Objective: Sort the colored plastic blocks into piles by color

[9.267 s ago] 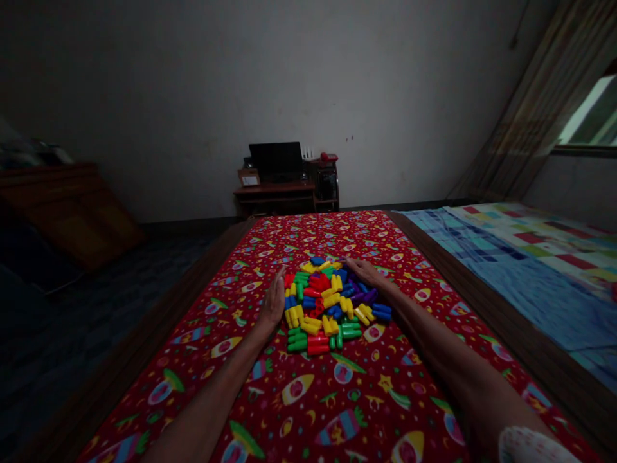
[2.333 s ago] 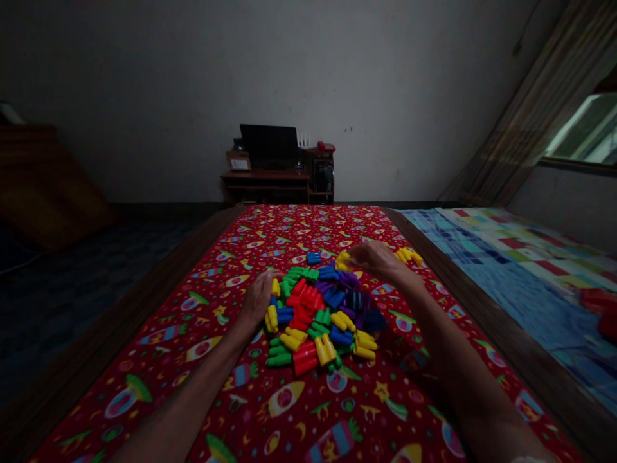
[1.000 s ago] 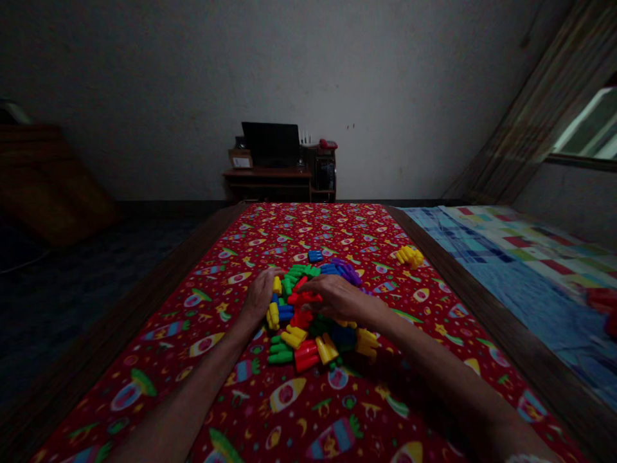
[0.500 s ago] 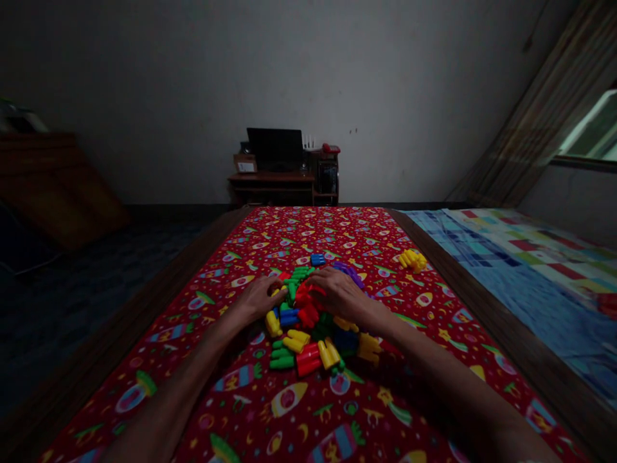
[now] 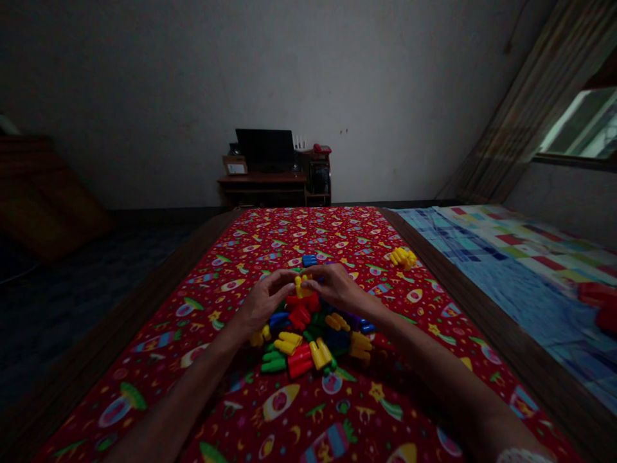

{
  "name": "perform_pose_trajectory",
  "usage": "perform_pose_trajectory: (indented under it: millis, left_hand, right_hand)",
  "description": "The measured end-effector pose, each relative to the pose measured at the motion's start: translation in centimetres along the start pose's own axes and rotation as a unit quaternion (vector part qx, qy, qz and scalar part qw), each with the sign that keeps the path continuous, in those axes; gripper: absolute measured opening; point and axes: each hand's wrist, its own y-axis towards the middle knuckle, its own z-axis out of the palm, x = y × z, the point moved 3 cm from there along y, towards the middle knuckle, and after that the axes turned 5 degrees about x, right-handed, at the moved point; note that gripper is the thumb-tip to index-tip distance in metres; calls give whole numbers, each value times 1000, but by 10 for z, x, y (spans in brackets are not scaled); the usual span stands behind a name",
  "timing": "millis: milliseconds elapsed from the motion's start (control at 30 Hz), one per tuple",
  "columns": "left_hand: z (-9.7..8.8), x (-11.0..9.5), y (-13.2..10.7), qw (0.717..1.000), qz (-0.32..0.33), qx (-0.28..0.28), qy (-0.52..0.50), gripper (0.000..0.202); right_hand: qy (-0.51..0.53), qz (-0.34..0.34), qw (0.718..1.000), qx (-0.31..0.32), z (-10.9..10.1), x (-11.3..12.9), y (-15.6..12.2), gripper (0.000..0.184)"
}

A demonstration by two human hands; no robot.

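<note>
A yellow toy block (image 5: 302, 287) is held up between my two hands, just above a pile of coloured plastic blocks. My left hand (image 5: 264, 297) pinches its left side with thumb and fingers. From the right, my right hand (image 5: 336, 287) grips the same block, its fingers curled over the top. Below them lie red blocks (image 5: 299, 315), a green block (image 5: 274, 360), a larger red block (image 5: 300, 361), a yellow block (image 5: 321, 352) and several others. My hands hide the far part of the pile.
A blue block (image 5: 309, 260) lies beyond the pile, and a yellow block cluster (image 5: 403, 258) sits near the right edge of the red patterned cloth (image 5: 284, 431). To the right is a bed-like surface with a blue sheet (image 5: 463, 283). A desk with a monitor (image 5: 265, 150) stands by the wall.
Both hands have come together and now hold a yellow block above the pile; before, they were apart among the blocks. The whole view has shifted slightly.
</note>
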Motion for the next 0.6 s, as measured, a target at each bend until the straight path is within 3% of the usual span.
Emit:
perform_pose_trajectory:
  millis: [133,200,333,400,500,600]
  left_hand:
    - [-19,5,-8,982,-29,81,166,48]
    - [-38,16,-17,956,-50,132,257,47]
    - [-72,32,-34,916,-90,129,370,52]
    - [-73,31,-40,902,-125,160,381,55]
    - [-57,21,-45,892,-162,241,348,52]
    - [-41,13,-45,906,-146,235,321,48]
  right_hand:
    - [-147,122,981,-43,-52,-32,-3,27]
    - [-249,208,945,-35,-83,-57,-13,25]
    - [-317,361,877,-11,-129,-109,-44,25]
    - [-316,400,860,12,-137,-129,-56,25]
    - [-308,427,850,27,-139,-150,-67,22]
    - [-299,423,855,-8,-137,-158,-70,23]
